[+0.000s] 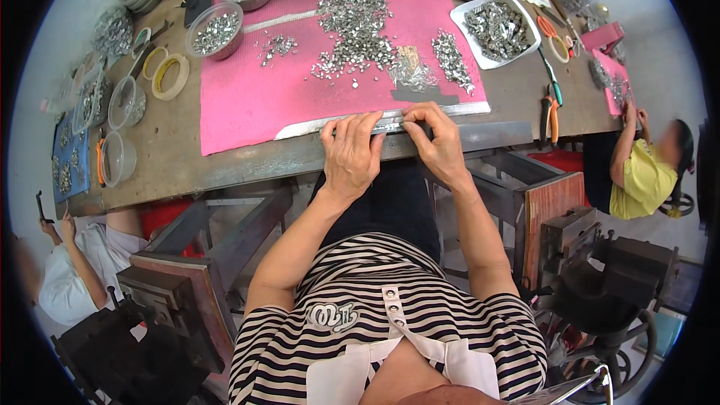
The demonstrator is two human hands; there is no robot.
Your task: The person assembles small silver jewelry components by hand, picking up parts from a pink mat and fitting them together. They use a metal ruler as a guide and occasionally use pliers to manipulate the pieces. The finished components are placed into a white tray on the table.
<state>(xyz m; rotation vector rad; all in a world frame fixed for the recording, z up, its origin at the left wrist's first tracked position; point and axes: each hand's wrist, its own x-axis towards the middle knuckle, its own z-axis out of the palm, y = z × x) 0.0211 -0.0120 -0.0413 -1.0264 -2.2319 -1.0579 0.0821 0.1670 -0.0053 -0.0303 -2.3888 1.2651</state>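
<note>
Both hands meet at the table's front edge over a narrow silvery metal strip [388,121]. My left hand [351,151] is closed on the strip's left part, its fingers bent over the top. At the other end, my right hand [438,139] pinches the strip between thumb and forefinger. Fingers hide part of it, so its full shape cannot be made out. Beyond the hands, a pink mat [255,97] carries a heap of small metal pieces [356,34]. A flat dark grey piece [424,97] lies just past my right hand.
Plastic tubs [216,32] and a white tray [486,60] of metal pieces line the mat. Tape rolls [171,78] are at left; orange-handled pliers [552,121] and scissors [553,34] at right. Co-workers sit at left [75,277] and right [641,180]. Metal machines [161,322] flank me below.
</note>
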